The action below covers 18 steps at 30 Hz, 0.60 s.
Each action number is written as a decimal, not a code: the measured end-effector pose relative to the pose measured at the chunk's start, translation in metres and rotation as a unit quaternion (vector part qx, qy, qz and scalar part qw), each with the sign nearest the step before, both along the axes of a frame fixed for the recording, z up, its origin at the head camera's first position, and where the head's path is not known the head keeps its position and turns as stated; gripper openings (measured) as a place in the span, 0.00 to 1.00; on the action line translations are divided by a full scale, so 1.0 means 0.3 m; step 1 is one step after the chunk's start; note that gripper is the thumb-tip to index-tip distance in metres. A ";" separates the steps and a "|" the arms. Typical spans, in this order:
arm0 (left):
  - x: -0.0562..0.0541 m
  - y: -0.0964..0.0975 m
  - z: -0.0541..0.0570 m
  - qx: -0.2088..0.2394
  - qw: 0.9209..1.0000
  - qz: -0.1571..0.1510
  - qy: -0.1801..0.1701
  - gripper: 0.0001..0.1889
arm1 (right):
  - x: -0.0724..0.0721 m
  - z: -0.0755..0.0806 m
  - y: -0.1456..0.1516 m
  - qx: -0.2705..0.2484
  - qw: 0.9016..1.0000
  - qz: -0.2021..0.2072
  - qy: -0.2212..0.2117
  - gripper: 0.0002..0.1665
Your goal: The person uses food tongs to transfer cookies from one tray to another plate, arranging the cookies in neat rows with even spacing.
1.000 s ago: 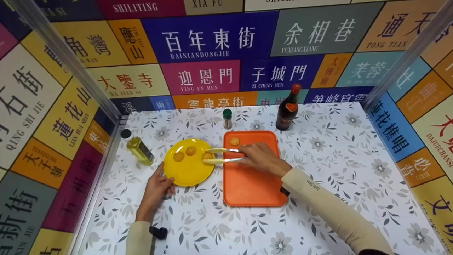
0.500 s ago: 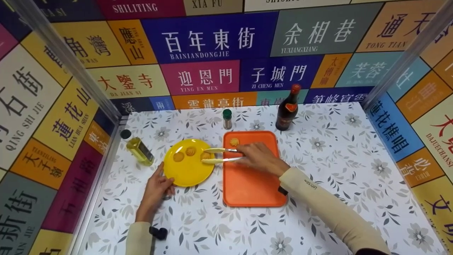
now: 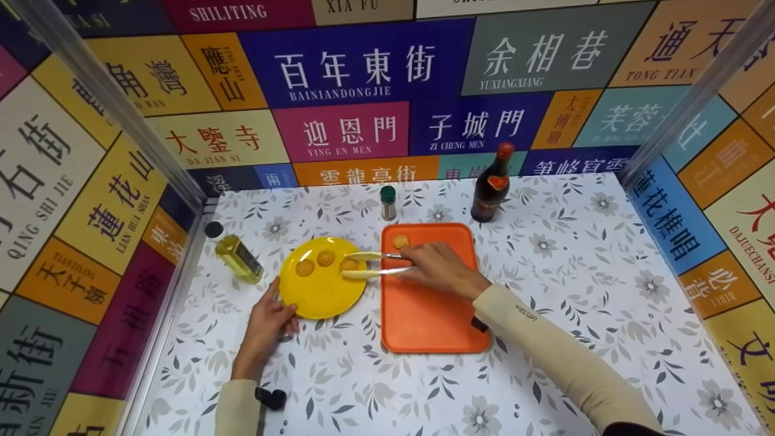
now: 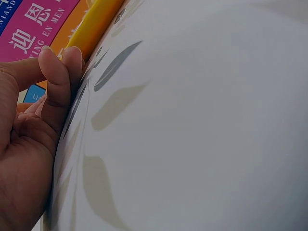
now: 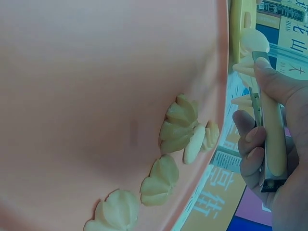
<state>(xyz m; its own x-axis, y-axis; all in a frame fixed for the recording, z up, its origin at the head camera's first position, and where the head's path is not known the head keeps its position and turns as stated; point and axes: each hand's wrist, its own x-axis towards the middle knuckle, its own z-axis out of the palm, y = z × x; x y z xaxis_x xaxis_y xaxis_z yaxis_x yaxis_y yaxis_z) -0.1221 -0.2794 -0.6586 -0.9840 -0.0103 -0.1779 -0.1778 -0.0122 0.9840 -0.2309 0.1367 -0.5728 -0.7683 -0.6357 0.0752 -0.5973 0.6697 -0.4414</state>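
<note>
My left hand (image 3: 269, 315) holds the near-left rim of a round yellow plate (image 3: 324, 297), thumb over the edge; its bent fingers show beside that rim in the left wrist view. Two swirled cookies (image 3: 305, 267) lie on the plate's far half. My right hand (image 3: 441, 266) grips a pair of tongs (image 3: 387, 272) with pale yellow tips. Between those tips sits a third cookie (image 3: 349, 265), just inside the plate's right edge. Beneath the right arm is an orange tray (image 3: 433, 330); the right wrist view shows several cookies (image 5: 180, 122) along its edge, mostly hidden by the hand in the head view.
An oil bottle (image 3: 238, 257) stands left of the plate. Behind the tray are a green-capped spice jar (image 3: 388, 204) and a dark red-capped bottle (image 3: 490, 191). Sign-covered walls (image 3: 357, 66) enclose the floral-patterned table (image 3: 575, 290) at the back and sides.
The tongs and their cookie have shifted slightly left over the plate, the right arm moving along with them. The left hand and the plate have kept their place.
</note>
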 end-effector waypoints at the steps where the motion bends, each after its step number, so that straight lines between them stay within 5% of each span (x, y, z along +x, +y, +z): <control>1: 0.000 0.000 0.000 -0.001 1.000 0.001 -0.003 0.44 | -0.001 -0.001 -0.001 0.000 1.000 0.001 0.001 0.21; 18: 0.000 -0.008 0.002 -0.010 1.000 -0.002 -0.026 0.44 | -0.002 -0.003 -0.019 -0.005 1.000 -0.004 0.003 0.17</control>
